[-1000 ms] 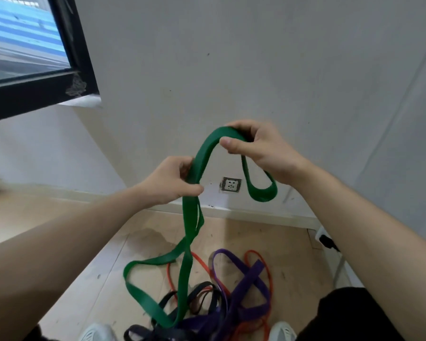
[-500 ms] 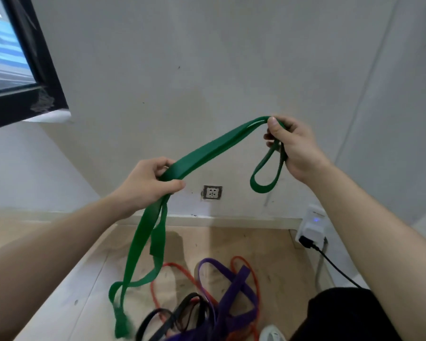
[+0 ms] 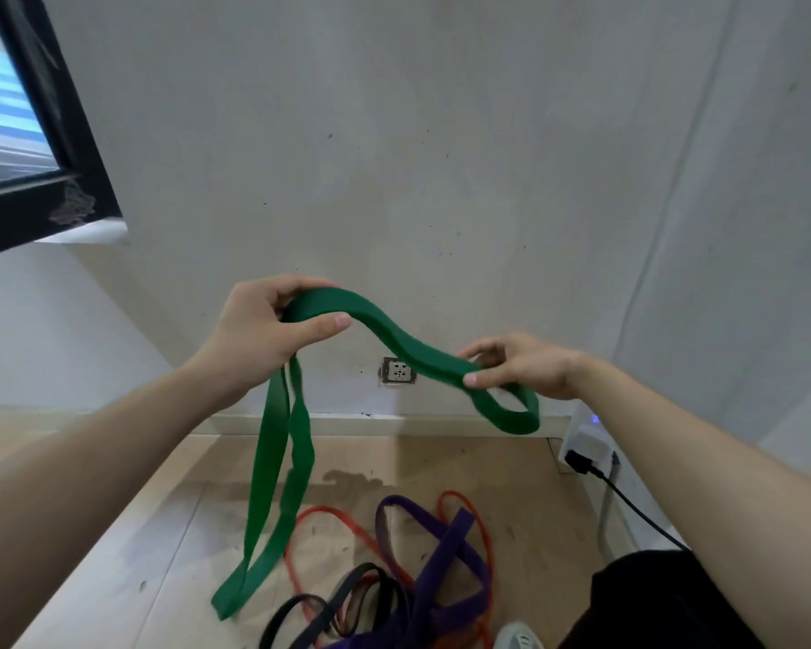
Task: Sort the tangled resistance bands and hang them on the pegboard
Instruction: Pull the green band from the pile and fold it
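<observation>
**Green band goes slack between our 2 hands**

Since 0.5 s ago our left hand (image 3: 272, 325) has risen and our right hand (image 3: 530, 367) has dropped. The green band (image 3: 394, 339), then taut and sloping up to the right, now sags in a wave between them.

A grey wall (image 3: 441, 156) fills most of the view, with the wooden floor (image 3: 137, 555) below it and a black window frame (image 3: 66, 147) at the upper left. From our left hand 2 strands of the green band hang down to a fold just left of the pile; we cannot tell whether that fold touches the floor. A small loop dangles under our right hand.

On the floor the purple band (image 3: 441, 541), the red band (image 3: 328, 515) and the black band (image 3: 347, 597) lie tangled together.

Our left fingers curl over the top of the green band, with the thumb pressed along its near edge. Our right thumb and forefinger pinch it, the other fingers loosely spread.

A white adapter (image 3: 586, 442) with a black cable (image 3: 637, 508) sits at the right skirting. A wall socket (image 3: 398, 370) shows between our hands.
</observation>
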A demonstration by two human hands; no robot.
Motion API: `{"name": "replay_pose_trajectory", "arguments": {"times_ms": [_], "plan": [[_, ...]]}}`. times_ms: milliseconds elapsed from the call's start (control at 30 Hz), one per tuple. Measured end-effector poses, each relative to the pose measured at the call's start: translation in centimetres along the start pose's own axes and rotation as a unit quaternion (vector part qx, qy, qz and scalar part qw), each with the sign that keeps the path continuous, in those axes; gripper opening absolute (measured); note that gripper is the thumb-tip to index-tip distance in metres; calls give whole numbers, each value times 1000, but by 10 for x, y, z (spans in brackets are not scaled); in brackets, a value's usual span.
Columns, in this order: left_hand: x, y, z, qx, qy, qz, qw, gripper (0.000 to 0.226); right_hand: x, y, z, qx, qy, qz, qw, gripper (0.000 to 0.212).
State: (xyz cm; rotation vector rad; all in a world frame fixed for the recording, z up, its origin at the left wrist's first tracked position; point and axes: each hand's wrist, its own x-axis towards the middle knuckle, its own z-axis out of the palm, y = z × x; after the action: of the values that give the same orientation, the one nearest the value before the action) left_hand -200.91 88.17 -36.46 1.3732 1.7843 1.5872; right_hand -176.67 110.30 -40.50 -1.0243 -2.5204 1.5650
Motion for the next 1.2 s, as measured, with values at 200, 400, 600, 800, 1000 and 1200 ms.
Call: {"name": "replay_pose_trajectory", "arguments": {"times_ms": [200, 400, 600, 800, 1000, 1200], "plan": [[-1, 5, 10, 6, -37, 20, 999, 35, 11, -51, 58, 49, -111, -102, 987, 60], [-5, 6, 8, -10, -78, 32, 996, 41, 6, -86, 76, 169, -38, -200, 964, 55], [-7, -9, -6, 41, -125, 42, 990, 39, -8, -101, 67, 165, 38, -248, 954, 31], [-11, -32, 9, 132, -131, 61, 981, 35, -18, -106, 55, 147, 97, -282, 943, 28], [-12, -44, 8, 144, -142, 26, 979, 23, -28, -99, 16, 286, 179, -294, 894, 26], [-5, -27, 8, 49, -84, -7, 995, 38, -23, -67, -10, 319, 208, -230, 895, 42]]}}
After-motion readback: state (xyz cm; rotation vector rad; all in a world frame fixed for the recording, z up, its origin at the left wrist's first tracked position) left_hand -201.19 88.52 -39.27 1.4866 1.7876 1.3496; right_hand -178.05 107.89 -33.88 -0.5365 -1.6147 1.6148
